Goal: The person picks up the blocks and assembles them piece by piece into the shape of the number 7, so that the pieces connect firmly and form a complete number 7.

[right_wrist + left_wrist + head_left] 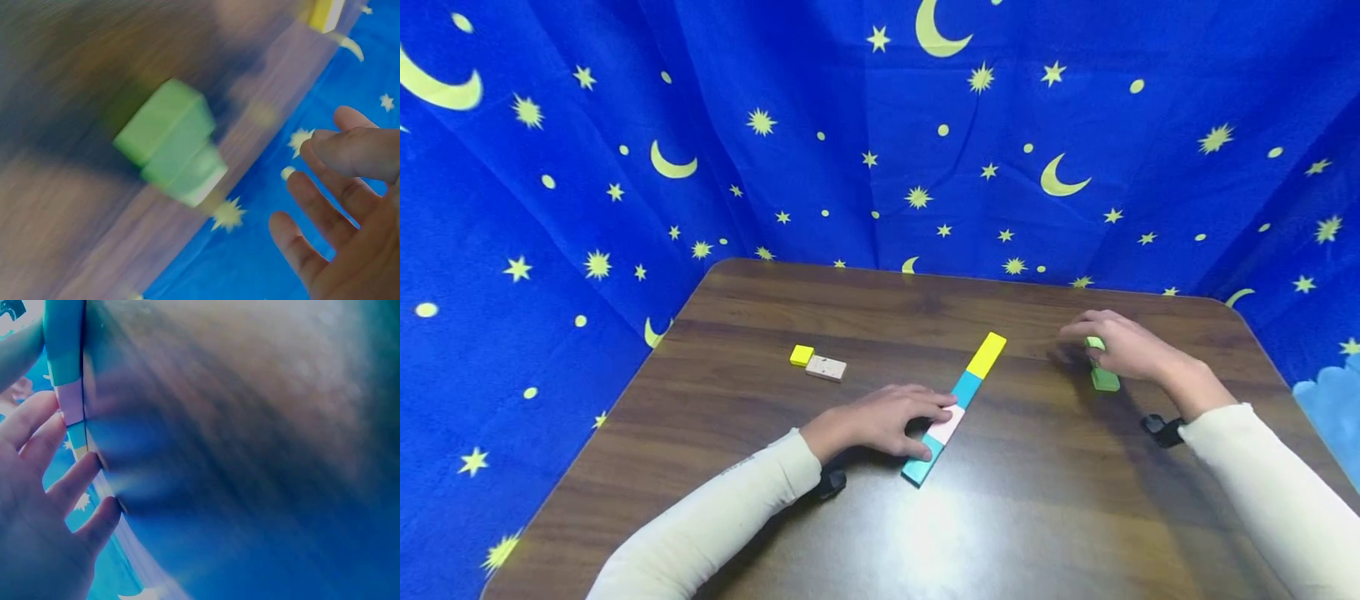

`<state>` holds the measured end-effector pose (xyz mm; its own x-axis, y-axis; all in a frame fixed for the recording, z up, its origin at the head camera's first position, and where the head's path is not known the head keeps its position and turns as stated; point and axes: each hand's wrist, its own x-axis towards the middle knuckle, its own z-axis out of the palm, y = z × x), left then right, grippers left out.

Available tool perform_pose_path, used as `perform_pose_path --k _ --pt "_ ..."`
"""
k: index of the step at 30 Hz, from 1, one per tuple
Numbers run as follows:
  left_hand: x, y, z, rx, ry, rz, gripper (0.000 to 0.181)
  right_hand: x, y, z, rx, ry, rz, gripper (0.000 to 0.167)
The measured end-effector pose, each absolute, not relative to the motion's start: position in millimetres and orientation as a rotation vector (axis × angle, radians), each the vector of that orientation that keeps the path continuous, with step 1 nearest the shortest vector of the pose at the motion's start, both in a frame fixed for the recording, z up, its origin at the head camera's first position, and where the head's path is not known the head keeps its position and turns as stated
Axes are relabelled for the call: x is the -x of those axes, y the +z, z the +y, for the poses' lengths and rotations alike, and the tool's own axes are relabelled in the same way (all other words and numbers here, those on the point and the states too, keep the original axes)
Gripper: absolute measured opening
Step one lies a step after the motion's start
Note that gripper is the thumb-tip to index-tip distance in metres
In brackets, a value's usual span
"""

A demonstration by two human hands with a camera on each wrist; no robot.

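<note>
Four-colour row of flat blocks lies slanting on the table: a yellow block [986, 356] at the far end, then a blue block [966, 389], a pale pink block [946, 426] and a teal block [917, 472] nearest. My left hand [887, 419] rests at the row's left side, thumb on the teal block and fingertips at the pink one. Two green blocks [1105, 380] stand together on the right, blurred in the right wrist view. Over them hovers my right hand [1131, 346], fingers loosely spread; the right wrist view shows it apart from them, holding nothing.
A small yellow block [802, 356] touches a speckled pale block [826, 368] on the left part of the wooden table [1037, 517]. Behind the table hangs a blue curtain [820, 183] with moons and stars.
</note>
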<state>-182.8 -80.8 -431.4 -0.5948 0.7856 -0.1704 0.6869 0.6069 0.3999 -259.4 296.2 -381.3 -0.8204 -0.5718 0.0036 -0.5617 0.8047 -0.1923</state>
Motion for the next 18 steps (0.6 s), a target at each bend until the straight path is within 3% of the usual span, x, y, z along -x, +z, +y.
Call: perform_pose_path --k 8,18 --pt "182 -436 -75 -1.197 0.428 2.497 0.062 247 -398 336 0.880 -0.316 2.969 0.047" --pt "183 -434 -82 -1.200 0.458 2.503 0.062 236 -420 347 0.962 -0.345 3.053 0.042"
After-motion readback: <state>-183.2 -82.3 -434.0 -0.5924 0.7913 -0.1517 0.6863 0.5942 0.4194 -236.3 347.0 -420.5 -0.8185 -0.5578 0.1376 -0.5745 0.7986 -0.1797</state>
